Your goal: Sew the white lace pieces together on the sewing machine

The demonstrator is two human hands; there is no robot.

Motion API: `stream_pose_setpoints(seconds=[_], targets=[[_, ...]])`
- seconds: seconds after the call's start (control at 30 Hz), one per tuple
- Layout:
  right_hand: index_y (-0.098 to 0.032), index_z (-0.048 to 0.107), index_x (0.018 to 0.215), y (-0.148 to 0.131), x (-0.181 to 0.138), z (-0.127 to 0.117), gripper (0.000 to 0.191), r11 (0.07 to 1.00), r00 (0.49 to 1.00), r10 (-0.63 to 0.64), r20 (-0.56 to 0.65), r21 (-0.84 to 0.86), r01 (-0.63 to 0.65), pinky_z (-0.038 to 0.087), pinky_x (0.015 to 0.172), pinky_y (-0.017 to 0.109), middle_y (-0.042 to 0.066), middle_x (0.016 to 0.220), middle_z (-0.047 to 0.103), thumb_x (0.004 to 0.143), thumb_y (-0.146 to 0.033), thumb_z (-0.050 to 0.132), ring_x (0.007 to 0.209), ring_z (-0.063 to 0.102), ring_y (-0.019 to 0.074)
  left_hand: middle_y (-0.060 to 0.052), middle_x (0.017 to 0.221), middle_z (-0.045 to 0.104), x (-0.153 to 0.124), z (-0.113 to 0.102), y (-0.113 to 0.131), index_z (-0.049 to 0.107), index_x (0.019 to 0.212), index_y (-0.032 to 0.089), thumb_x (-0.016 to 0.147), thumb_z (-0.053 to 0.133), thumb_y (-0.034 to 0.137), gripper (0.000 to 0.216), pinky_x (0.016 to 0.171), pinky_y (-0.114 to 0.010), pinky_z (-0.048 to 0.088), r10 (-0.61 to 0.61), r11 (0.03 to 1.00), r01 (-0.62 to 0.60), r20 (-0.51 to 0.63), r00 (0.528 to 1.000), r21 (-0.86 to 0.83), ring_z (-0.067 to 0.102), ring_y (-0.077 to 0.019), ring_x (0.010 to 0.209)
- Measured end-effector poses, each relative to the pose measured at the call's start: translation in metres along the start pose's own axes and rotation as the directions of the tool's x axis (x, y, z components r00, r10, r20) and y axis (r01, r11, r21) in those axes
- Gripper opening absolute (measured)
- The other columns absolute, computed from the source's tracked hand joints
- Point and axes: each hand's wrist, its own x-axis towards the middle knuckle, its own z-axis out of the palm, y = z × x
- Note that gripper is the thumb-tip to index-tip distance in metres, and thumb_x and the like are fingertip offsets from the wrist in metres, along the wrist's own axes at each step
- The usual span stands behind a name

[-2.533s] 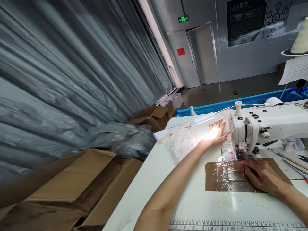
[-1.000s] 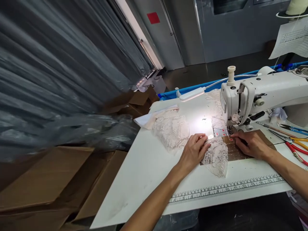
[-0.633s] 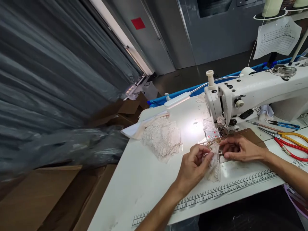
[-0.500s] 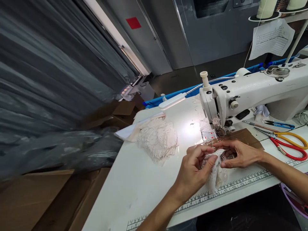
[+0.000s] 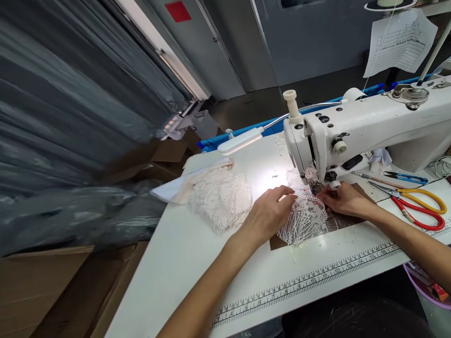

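Observation:
A piece of white fringed lace [image 5: 306,219] lies spread under the needle area of the white sewing machine [image 5: 366,124]. My left hand [image 5: 271,211] grips its upper left edge between thumb and fingers. On the other side, my right hand [image 5: 343,199] pinches the lace's right edge close beside the presser foot, its fingertips partly hidden by the machine. The fringe hangs toward me over a brown plate [image 5: 338,223] on the table. Left of my left hand rests a pile of similar lace pieces [image 5: 223,199].
Red-and-yellow-handled scissors [image 5: 419,206] and blue thread snips [image 5: 405,177] lie at the right. A lamp [image 5: 241,141] shines beside the machine head. A printed ruler [image 5: 310,284] runs along the table's front edge. Cardboard boxes [image 5: 45,281] stand at the left.
Both hands have moved away from me, up to the presser foot. The lace, bunched between them before, is now laid flat with its fringe spread. My view has shifted slightly.

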Motion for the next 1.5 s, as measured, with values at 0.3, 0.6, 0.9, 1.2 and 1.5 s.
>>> stream_pose_setpoints(seconds=[0.3, 0.6, 0.9, 1.2, 1.5], targets=[[-0.020, 0.065, 0.092, -0.012, -0.010, 0.003, 0.018, 0.946, 1.000, 0.018, 0.008, -0.323, -0.014, 0.038, 0.057, 0.026, 0.004, 0.076, 0.069, 0.074, -0.021, 0.061, 0.065, 0.059, 0.0168, -0.016, 0.124, 0.061, 0.000, 0.030, 0.025, 0.055, 0.125, 0.016, 0.098, 0.047, 0.044, 0.039, 0.098, -0.052, 0.050, 0.230, 0.934, -0.213, 0.027, 0.973, -0.287, 0.061, -0.0274, 0.113], [-0.020, 0.067, 0.086, -0.007, -0.013, -0.003, 0.023, 0.984, 0.998, 0.052, 0.020, -0.172, -0.048, 0.040, 0.058, 0.027, 0.003, 0.070, 0.068, 0.088, -0.040, 0.057, 0.063, 0.060, 0.0159, -0.016, 0.128, 0.061, -0.008, 0.041, 0.021, 0.054, 0.127, 0.017, 0.100, 0.042, 0.045, 0.041, 0.104, -0.060, 0.042, 0.192, 0.964, -0.197, -0.049, 0.980, -0.178, 0.057, -0.0301, 0.122], [-0.021, 0.070, 0.094, 0.010, -0.030, 0.036, 0.016, 0.961, 0.959, -0.197, -0.203, -0.236, 0.147, 0.041, 0.060, 0.026, 0.003, 0.079, 0.070, 0.085, -0.024, 0.056, 0.069, 0.063, 0.0162, -0.008, 0.098, 0.071, 0.000, 0.030, 0.030, 0.059, 0.107, 0.014, 0.092, 0.054, 0.010, 0.016, 0.085, -0.040, 0.060, 0.250, 0.954, -0.296, -0.437, 0.864, -0.040, 0.068, -0.0181, 0.091], [-0.021, 0.073, 0.103, 0.009, -0.026, 0.013, 0.024, 0.888, 0.925, -0.374, 0.072, -0.260, 0.379, 0.045, 0.066, 0.028, 0.005, 0.093, 0.071, 0.088, -0.026, 0.055, 0.077, 0.064, 0.0168, -0.008, 0.094, 0.070, -0.001, 0.042, 0.033, 0.060, 0.095, 0.015, 0.096, 0.048, 0.014, 0.012, 0.080, -0.037, 0.061, 0.252, 0.917, -0.314, -0.250, 0.935, -0.248, 0.068, -0.0178, 0.087], [-0.022, 0.073, 0.106, 0.030, 0.003, -0.003, 0.028, 0.915, 0.960, -0.275, -0.055, -0.323, 0.243, 0.037, 0.057, 0.025, 0.003, 0.080, 0.069, 0.091, -0.031, 0.050, 0.062, 0.055, 0.0135, -0.005, 0.090, 0.068, -0.005, 0.042, 0.033, 0.062, 0.089, 0.015, 0.093, 0.054, 0.011, 0.010, 0.091, -0.043, 0.059, 0.207, 0.933, -0.288, -0.332, 0.920, -0.215, 0.068, -0.0141, 0.084]])
